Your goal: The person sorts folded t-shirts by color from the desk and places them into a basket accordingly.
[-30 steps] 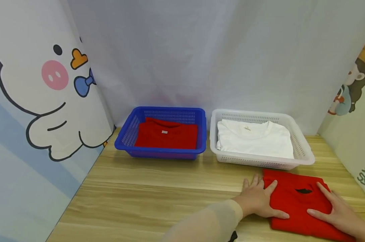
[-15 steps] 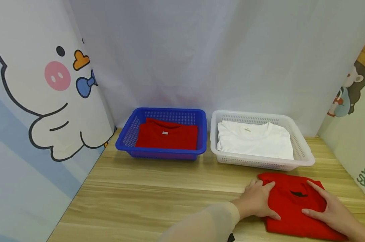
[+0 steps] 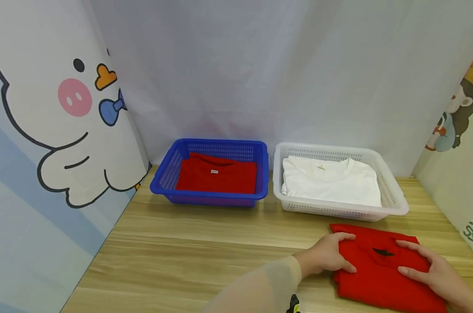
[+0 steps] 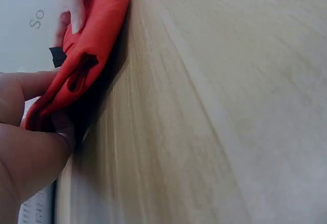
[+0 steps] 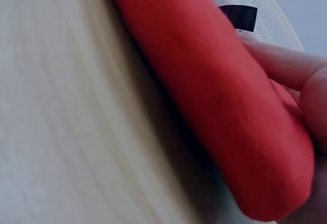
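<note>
A folded red T-shirt (image 3: 381,282) lies on the wooden table at the front right, a black neck label (image 5: 242,18) standing up at its collar. My left hand (image 3: 325,254) grips its left edge; in the left wrist view the thumb lies over the folded layers and fingers (image 4: 62,124) are tucked under them. At the opposite edge, my right hand (image 3: 436,271) holds the shirt, thumb and index finger on top and the other fingers mostly hidden. Seen from the right wrist, the thick rounded fold (image 5: 214,96) shows a dark shadow beneath it.
A blue basket (image 3: 209,201) with a folded red T-shirt (image 3: 216,180) stands at the back. Beside it, a white basket (image 3: 338,209) holds a folded white T-shirt (image 3: 332,180), just behind the front shirt. A pale curtain (image 3: 228,69) and printed side panels (image 3: 451,182) border the table (image 3: 173,261).
The front red shirt has shifted slightly left with both hands. My left hand's spread fingers have drawn in and curled under the shirt's left edge. The baskets stay in place.
</note>
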Demonstrator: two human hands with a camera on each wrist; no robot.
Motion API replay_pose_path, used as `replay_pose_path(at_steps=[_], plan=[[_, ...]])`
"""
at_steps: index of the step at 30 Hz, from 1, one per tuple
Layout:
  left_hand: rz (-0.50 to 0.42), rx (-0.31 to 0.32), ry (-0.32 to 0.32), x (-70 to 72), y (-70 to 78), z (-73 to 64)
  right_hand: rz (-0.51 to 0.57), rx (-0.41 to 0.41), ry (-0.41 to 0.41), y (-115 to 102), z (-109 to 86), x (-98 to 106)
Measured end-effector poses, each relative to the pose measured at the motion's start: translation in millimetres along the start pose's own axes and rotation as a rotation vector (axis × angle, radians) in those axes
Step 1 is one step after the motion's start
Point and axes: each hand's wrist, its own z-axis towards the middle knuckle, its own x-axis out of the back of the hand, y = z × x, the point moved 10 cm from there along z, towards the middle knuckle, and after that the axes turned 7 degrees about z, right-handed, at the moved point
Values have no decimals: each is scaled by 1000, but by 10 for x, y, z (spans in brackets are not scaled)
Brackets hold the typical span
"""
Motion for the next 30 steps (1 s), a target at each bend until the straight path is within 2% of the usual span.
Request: replay_pose_path(at_steps=[3,7,9,14,22,30], plan=[[-91,12,-36,-6,-37,-13,132,-64,-71,67,2,-58],[-184,15,-50,7,-70,-17,168,-69,-98,83,6,-68],[-209,20,-35,31,-93,-17,174,-68,-94,85,9,-64],[-217,40,3,89,-156,-27,199,-57,-93,65,12,-84],[-249,42,-10,122,-199,-58,202,-54,-99,11,14,-140],[-222,20,-23,268,-236,-140,153,-9,-113,-145,5,-250]])
